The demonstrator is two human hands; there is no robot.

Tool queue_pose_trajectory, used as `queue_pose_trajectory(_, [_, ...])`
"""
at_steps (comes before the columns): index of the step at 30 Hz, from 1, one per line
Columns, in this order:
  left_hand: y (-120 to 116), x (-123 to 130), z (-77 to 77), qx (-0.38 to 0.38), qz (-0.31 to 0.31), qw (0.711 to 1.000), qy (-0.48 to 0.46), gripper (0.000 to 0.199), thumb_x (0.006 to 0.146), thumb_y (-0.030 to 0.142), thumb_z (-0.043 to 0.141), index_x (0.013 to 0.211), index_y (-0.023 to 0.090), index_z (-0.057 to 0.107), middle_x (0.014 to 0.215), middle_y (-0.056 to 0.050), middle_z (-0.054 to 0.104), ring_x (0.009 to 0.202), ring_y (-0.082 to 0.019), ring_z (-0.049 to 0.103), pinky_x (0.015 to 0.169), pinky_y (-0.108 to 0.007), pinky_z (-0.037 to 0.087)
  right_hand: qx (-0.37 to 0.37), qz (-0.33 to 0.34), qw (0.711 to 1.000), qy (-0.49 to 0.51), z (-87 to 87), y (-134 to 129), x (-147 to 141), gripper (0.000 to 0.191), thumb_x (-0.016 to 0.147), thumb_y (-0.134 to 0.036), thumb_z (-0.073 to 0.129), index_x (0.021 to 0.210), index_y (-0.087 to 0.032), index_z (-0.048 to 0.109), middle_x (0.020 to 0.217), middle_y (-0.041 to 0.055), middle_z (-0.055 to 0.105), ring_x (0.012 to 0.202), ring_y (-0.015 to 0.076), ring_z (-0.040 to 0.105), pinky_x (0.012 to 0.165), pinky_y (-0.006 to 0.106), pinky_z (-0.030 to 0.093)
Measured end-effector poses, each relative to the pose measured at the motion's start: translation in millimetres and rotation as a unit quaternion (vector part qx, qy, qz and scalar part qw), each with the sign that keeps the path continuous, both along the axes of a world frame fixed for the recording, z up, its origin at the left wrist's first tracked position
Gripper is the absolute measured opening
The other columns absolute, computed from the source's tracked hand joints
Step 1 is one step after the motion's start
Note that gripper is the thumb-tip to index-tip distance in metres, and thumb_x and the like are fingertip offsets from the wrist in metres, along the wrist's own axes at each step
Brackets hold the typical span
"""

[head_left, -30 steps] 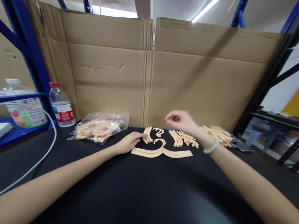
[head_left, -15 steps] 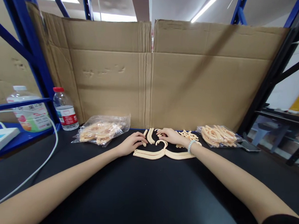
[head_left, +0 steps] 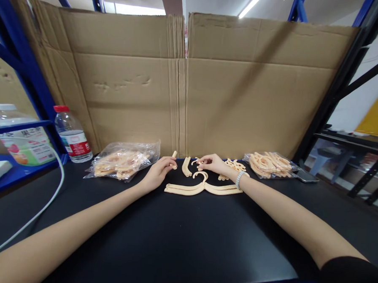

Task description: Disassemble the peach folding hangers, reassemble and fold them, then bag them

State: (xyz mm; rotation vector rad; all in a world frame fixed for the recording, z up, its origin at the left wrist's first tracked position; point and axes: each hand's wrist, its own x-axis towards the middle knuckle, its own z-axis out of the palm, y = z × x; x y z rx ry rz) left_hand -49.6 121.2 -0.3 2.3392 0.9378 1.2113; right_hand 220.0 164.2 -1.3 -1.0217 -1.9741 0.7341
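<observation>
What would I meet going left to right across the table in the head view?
Red-capped bottle, left plastic bag, left hand, loose curved strips, right hand, right plastic bag, dark flat device.

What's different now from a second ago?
The left hand has taken one cream, curved strip from its row and drawn it leftward, away from the two remaining cream strips. The right hand, raised in the air before, has come down and leftward to the small cream hooks; whether it holds one is hard to tell. The cream hanger, clear plastic bags and red-capped clear bottle stayed put.
</observation>
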Motion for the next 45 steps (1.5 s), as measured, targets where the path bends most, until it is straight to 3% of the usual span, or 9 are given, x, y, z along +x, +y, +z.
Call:
queue_pose_trajectory(4, [-9,0,1.9,-0.042,0.002,0.996,-0.076,0.021,0.09,0.031,0.046,0.1,0.017,0.058,0.104,-0.008,0.062,0.093,-0.019,0.064,0.087,-0.04,0.053,0.0,-0.039,0.996,0.084,16.2,-7,4,0.029,0.071,-0.035,0.069,0.09,-0.013,0.07,0.064,0.0039,0.067,0.062,0.0159,0.062,0.065,0.03,0.05])
queue_pose_trajectory(9, [-31,10,8.8,-0.086,-0.013,0.985,-0.151,0.022,0.086,0.035,0.054,0.094,0.016,0.061,0.101,-0.009,0.064,0.093,-0.021,0.065,0.087,-0.039,0.053,0.001,-0.061,0.979,0.195,35.0,-38,15,0.04,0.073,-0.043,0.068,0.1,-0.013,0.066,0.08,0.0094,0.073,0.08,0.0209,0.069,0.079,0.037,0.055])
queue_pose_trajectory(15, [-69,41,5.2,-0.136,-0.022,0.973,-0.184,0.013,0.084,0.029,0.061,0.09,0.017,0.061,0.087,-0.006,0.067,0.081,-0.018,0.066,0.077,-0.034,0.054,-0.045,-0.056,0.969,0.235,16.9,-103,9,0.035,0.073,-0.046,0.071,0.095,-0.018,0.071,0.087,0.0096,0.074,0.085,0.0231,0.07,0.069,0.034,0.054])
queue_pose_trajectory(19, [-83,52,-0.3,-0.258,-0.06,0.934,-0.241,0.021,0.08,0.027,0.067,0.092,0.02,0.051,0.082,-0.004,0.067,0.082,-0.019,0.068,0.068,-0.03,0.053,-0.062,-0.05,0.969,0.232,1.8,-129,-1,0.034,0.083,-0.05,0.06,0.092,-0.021,0.074,0.08,0.0072,0.073,0.076,0.0197,0.067,0.065,0.032,0.05])
queue_pose_trajectory(24, [-81,52,-2.4,-0.305,-0.072,0.905,-0.287,0.043,0.077,0.025,0.071,0.116,0.021,0.053,0.096,-0.005,0.064,0.09,-0.022,0.068,0.075,-0.032,0.053,-0.101,-0.042,0.96,0.259,-4.4,-135,-10,0.024,0.073,-0.043,0.072,0.085,-0.022,0.07,0.078,0.004,0.07,0.072,0.0175,0.062,0.058,0.029,0.047])
queue_pose_trajectory(28, [-80,53,-5.2,-0.336,-0.094,0.897,-0.273,0.032,0.079,0.03,0.07,0.107,0.015,0.06,0.093,-0.009,0.068,0.094,-0.022,0.065,0.078,-0.032,0.052,-0.166,-0.046,0.921,0.348,-6.0,-136,-13,0.035,0.067,-0.036,0.078,0.093,-0.024,0.058,0.072,-0.0008,0.067,0.06,0.0123,0.055,0.056,0.026,0.043])
queue_pose_trajectory(32, [-88,56,-3.4,-0.327,-0.113,0.888,-0.303,0.023,0.08,0.033,0.07,0.092,0.018,0.059,0.091,-0.005,0.065,0.092,-0.02,0.064,0.083,-0.035,0.054,-0.207,-0.031,0.901,0.381,-6.6,-138,-14,0.042,0.065,-0.035,0.081,0.1,-0.021,0.063,0.078,0.0023,0.066,0.064,0.012,0.052,0.056,0.025,0.04])
queue_pose_trajectory(36, [-97,61,3.8,-0.327,-0.078,0.898,-0.284,0.023,0.08,0.03,0.071,0.092,0.018,0.056,0.089,-0.002,0.064,0.087,-0.019,0.065,0.075,-0.031,0.057,-0.22,0.006,0.894,0.39,-6.2,-140,-15,0.023,0.068,-0.033,0.08,0.078,-0.018,0.066,0.085,0.0042,0.067,0.072,0.0125,0.055,0.06,0.025,0.04])
queue_pose_trajectory(45, [-100,61,5.3,-0.277,-0.089,0.927,-0.236,0.014,0.082,0.021,0.068,0.086,0.017,0.056,0.083,0.0,0.065,0.083,-0.015,0.067,0.081,-0.027,0.053,-0.282,0.077,0.878,0.379,-5.8,-137,-12,0.019,0.076,-0.034,0.075,0.077,-0.018,0.065,0.086,0.0023,0.066,0.082,0.0136,0.059,0.069,0.026,0.044])
